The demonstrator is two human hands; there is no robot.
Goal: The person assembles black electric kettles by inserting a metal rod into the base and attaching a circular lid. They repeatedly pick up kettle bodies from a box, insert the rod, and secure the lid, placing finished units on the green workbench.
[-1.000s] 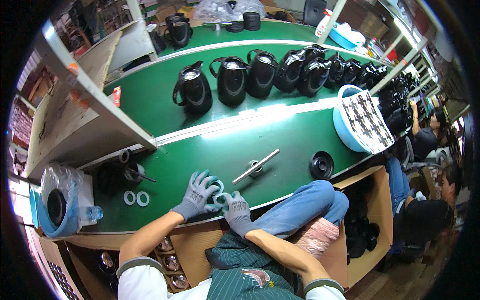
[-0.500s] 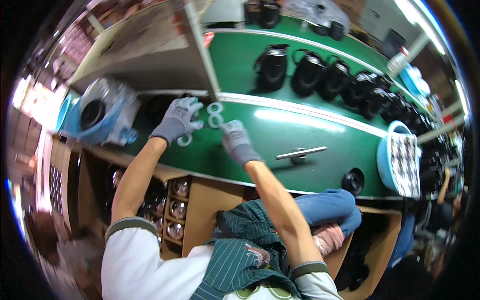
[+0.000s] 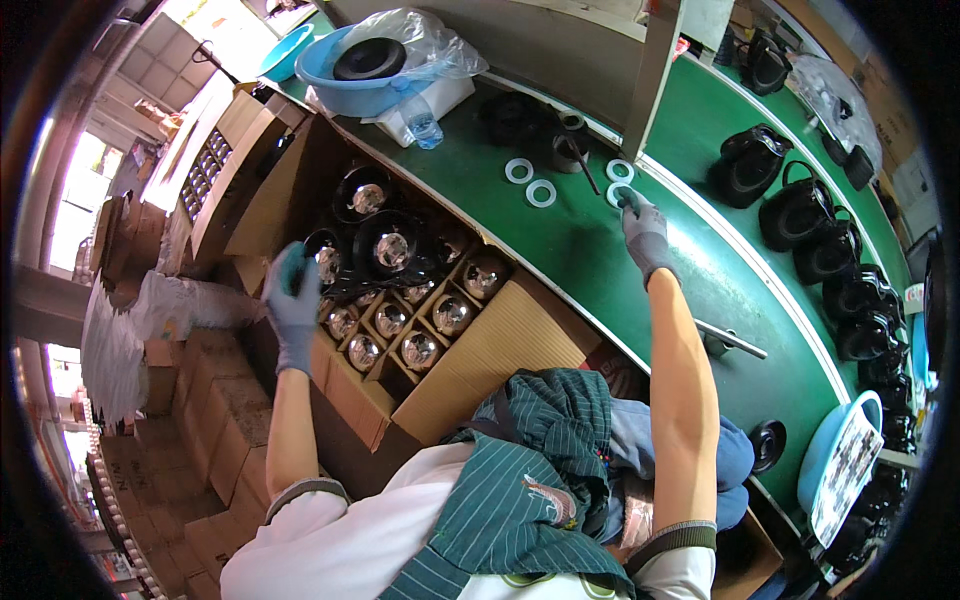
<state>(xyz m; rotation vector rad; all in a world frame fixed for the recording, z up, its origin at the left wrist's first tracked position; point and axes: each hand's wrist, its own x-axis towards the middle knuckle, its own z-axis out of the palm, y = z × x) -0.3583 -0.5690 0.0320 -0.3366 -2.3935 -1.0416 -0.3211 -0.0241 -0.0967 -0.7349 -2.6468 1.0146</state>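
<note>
My left hand (image 3: 293, 312), in a grey glove with teal fingertips, is over an open carton (image 3: 345, 385) on the left. Its thumb and fingers are apart, beside a black-rimmed part with a shiny silver dome (image 3: 327, 262). Whether they touch it is unclear. Across the green table, my right hand (image 3: 647, 238), gloved alike, has its fingertips together on the edge of a white ring (image 3: 616, 197). Another white ring (image 3: 620, 171) lies just beyond it. Two more rings (image 3: 541, 193) lie to the left, near a dark cylindrical piece with a thin rod (image 3: 586, 165).
Divided cells in the carton hold several silver domes (image 3: 420, 350). A blue basin (image 3: 350, 92) with a black disc and a plastic bottle (image 3: 418, 118) stand far left. A metal bar (image 3: 732, 340) and black ring (image 3: 768, 445) lie right. Black housings (image 3: 795, 215) line the far side.
The view has swung left. My left hand has moved from the table by the rings to over the carton. My right hand has come onto a white ring.
</note>
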